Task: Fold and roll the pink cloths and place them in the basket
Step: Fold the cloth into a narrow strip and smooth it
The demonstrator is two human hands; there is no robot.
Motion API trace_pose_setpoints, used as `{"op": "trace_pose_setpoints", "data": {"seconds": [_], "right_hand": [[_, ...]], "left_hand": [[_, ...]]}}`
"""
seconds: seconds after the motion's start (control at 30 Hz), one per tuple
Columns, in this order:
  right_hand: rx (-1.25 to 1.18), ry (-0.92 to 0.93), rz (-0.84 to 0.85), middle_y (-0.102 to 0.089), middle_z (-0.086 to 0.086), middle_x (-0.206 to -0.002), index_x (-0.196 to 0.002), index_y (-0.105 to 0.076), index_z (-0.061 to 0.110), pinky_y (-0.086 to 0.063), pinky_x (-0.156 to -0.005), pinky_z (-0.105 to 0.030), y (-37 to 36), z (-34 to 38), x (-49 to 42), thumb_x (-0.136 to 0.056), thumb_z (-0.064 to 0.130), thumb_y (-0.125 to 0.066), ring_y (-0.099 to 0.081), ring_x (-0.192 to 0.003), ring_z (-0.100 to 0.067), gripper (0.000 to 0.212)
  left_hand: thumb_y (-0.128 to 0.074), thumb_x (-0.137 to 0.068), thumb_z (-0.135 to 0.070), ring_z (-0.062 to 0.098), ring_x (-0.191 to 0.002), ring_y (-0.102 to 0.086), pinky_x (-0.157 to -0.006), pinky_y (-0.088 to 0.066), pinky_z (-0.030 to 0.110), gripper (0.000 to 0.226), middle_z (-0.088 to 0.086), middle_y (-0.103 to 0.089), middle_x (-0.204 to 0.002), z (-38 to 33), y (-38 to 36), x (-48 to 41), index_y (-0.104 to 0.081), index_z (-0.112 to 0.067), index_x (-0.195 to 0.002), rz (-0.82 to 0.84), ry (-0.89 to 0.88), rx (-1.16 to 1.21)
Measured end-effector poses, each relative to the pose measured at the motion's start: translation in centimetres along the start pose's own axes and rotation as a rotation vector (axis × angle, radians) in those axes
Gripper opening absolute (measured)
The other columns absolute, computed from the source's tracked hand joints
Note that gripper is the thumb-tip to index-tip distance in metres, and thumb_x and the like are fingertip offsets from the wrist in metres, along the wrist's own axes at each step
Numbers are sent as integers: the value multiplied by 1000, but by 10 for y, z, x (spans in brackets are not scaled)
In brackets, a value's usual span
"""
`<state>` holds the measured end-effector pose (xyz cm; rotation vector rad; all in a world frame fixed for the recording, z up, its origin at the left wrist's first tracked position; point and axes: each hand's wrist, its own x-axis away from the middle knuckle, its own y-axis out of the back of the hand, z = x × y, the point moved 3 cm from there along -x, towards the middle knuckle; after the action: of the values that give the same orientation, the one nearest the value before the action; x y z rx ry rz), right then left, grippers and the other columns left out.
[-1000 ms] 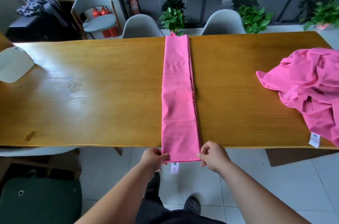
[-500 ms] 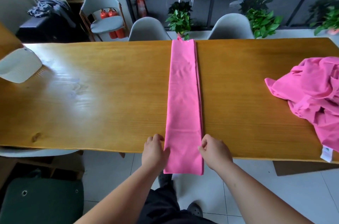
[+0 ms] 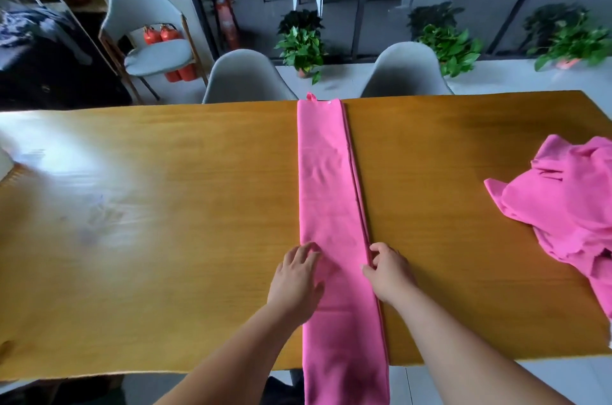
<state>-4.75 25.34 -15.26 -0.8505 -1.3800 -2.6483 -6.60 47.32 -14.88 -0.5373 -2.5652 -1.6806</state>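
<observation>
Table (image 3: 165, 205) under both hands. Strip (image 3: 328, 189) lies between our hands, long axis straight away from us, near end hanging off edge behind wrists. Pile (image 3: 569, 205) well right of right hand. Left hand (image 3: 294, 282) flat, fingers straight, on strip's left edge. Right hand (image 3: 389, 275) curled at right edge; pinching or not, we cannot tell. Both equally near; we judge roll starts at near end.

Wooden table (image 3: 165, 239) bears folded pink strip (image 3: 328, 179), crumpled cloth (image 3: 569, 205).
</observation>
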Motion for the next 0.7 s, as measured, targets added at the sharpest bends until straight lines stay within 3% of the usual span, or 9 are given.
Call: {"op": "trace_pose_setpoints", "data": {"seconds": [0.2, 0.43, 0.57, 0.7], "right_hand": [[-124, -93, -62, -67, -6, -131, -141, -58, 18, -51, -101, -39, 5, 27, -50, -93, 30, -74, -64, -118, -29, 51], [-145, -124, -114, -72, 0, -122, -134, -63, 25, -53, -98, -38, 18, 55, -105, -92, 34, -75, -68, -112, -26, 44], [-153, -99, -137, -73, 3, -112, -127, -63, 29, -56, -91, -38, 28, 73, -145, -90, 39, -77, -68, -107, -25, 41], [-173, -44, -181, -73, 4, -110, -124, -65, 29, -56, -91, -39, 37, 93, -184, -94, 31, -71, -69, -105, -26, 31]], "left_hand": [[-65, -95, -36, 27, -154, -22, -121, -36, 44, 67, -12, -22, -167, 18, 10, -62, -34, -32, -155, 48, -26, -45], [-58, -101, -43, 35, -161, -2, -130, -20, 48, 70, -7, -6, -175, 20, 27, -119, -24, -32, -162, 90, -5, -107], [-55, -98, -62, 37, -161, 3, -131, -15, 51, 77, -11, 2, -176, 19, 32, -153, -17, -41, -162, 108, 2, -122], [-50, -89, -82, 40, -160, 7, -131, -13, 55, 92, -13, 8, -175, 19, 36, -189, -9, -46, -163, 95, 37, -147]]}}
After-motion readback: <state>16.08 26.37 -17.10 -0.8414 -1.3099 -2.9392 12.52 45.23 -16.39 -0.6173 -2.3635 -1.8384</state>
